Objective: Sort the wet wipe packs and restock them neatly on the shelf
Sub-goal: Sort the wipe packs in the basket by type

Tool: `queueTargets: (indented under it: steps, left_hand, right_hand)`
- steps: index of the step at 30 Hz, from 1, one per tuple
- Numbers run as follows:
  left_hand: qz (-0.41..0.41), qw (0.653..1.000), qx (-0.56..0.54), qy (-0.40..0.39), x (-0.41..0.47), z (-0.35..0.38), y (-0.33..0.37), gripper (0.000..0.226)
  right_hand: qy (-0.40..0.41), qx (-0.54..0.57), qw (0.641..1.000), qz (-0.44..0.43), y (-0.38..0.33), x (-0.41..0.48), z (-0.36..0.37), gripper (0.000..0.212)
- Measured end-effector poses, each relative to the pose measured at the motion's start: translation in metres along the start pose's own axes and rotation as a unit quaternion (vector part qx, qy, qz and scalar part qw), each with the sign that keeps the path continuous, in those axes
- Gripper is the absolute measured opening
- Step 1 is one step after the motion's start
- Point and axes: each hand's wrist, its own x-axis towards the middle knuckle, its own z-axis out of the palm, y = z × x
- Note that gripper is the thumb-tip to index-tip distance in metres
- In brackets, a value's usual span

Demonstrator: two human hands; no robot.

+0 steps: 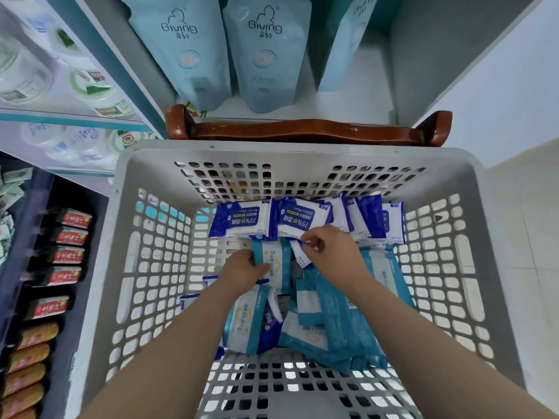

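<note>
Inside a grey perforated basket (145, 225), the left hand (242, 272) grips a teal wipe pack (273, 258). The right hand (332, 252) pinches a dark-blue alcohol wipe pack (299, 219) beside it.

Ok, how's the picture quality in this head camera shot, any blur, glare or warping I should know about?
Head view: wide-angle warp bends the basket rim and shelf edges outward; the left-side shelf goods smear with blur, the upper-left tubs look washed out; lighting is even, with little shadow; print on the dark blue packs stays readable, and both hands are fairly sharp.
</note>
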Motion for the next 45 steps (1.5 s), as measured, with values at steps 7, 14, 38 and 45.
queueTargets:
  steps: [7,14,38,45]
  left_hand:
    - [-0.001,0.998,-0.052,-0.024,-0.005,0.013,-0.014,0.035]
    - [-0.020,0.996,-0.078,0.046,0.001,0.006,-0.012,0.031]
    - [0.048,0.989,-0.120,-0.069,-0.079,0.024,0.059,0.018]
    - [0.063,0.978,0.167,-0.107,-0.070,0.063,0.050,0.031]
  right_hand:
    - [-0.024,0.080,0.995,0.052,0.010,-0.006,0.005,0.027]
    - [-0.028,0.096,0.993,0.063,0.013,0.001,0.002,0.023]
    - [-0.257,0.135,0.950,0.117,0.041,-0.041,-0.086,0.021]
    - [-0.330,-0.112,0.932,0.101,0.058,-0.050,-0.084,0.027]
